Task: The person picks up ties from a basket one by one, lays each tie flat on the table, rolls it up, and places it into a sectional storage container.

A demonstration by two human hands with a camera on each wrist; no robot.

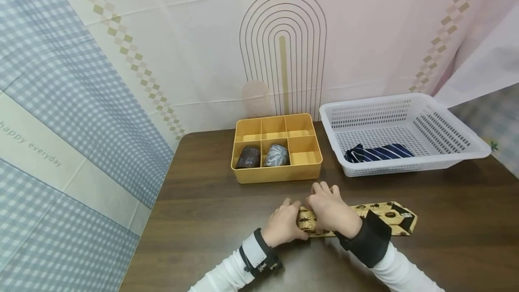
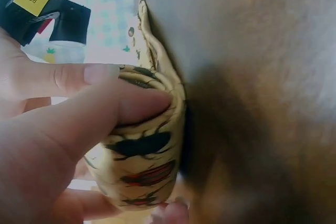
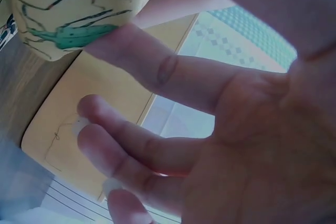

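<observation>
While both hands bend over the brown table [image 1: 202, 202], the left hand [image 1: 284, 226] and right hand [image 1: 330, 211] pinch the rolled end of the yellow bug tie [image 1: 389, 217]. It lies flat by the yellow box [image 1: 302, 172]. Hands hide the roll.

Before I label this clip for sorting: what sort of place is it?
Probably a staged tabletop set: cloth backdrops hung round a brown table, with a yellow organiser and white basket.
</observation>
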